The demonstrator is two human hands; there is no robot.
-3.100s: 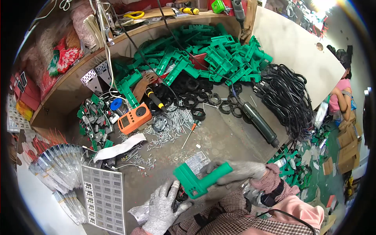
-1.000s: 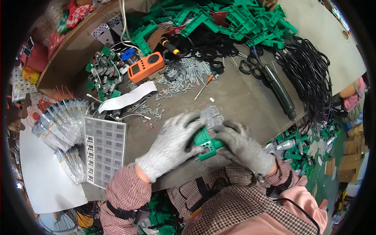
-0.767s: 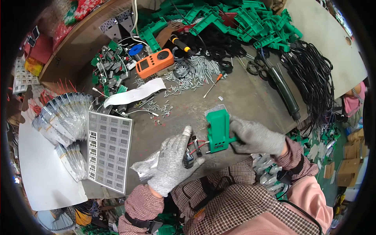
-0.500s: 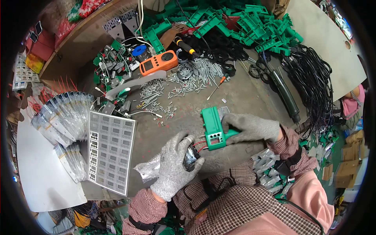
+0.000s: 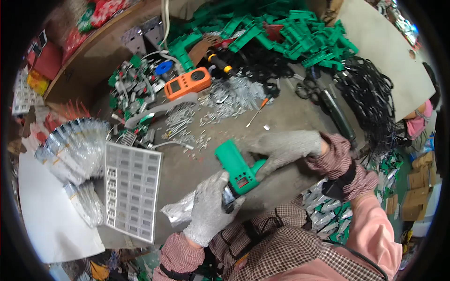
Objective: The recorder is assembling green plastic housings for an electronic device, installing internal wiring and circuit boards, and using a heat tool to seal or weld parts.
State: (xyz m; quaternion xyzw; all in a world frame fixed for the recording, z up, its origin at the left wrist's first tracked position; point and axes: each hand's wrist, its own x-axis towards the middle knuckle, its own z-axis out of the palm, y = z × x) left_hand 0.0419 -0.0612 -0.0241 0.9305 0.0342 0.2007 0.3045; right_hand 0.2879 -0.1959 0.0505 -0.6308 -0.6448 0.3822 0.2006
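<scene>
My right hand (image 5: 287, 151), in a grey glove and blurred by motion, grips the right end of a green plastic housing (image 5: 233, 163). The housing has small openings in its lower part and sits tilted above the table. Close against its lower left side, my gloved left hand (image 5: 208, 205) is closed around a dark, shiny part (image 5: 228, 198). Most of that part is hidden by my fingers. A crinkled clear plastic bag (image 5: 179, 210) lies beside my left wrist.
A label sheet (image 5: 132, 185) and fanned bagged parts (image 5: 77, 145) lie left. Further back are an orange meter (image 5: 187, 84), loose screws (image 5: 234, 96), a screwdriver (image 5: 258, 112) and piled green housings (image 5: 300, 37). Black cables (image 5: 368, 93) and a dark tool (image 5: 335, 110) occupy the right.
The green housing has shifted left and tilted, closer to my left hand, with my right hand following. Red wires seen between it and the dark part are now out of sight.
</scene>
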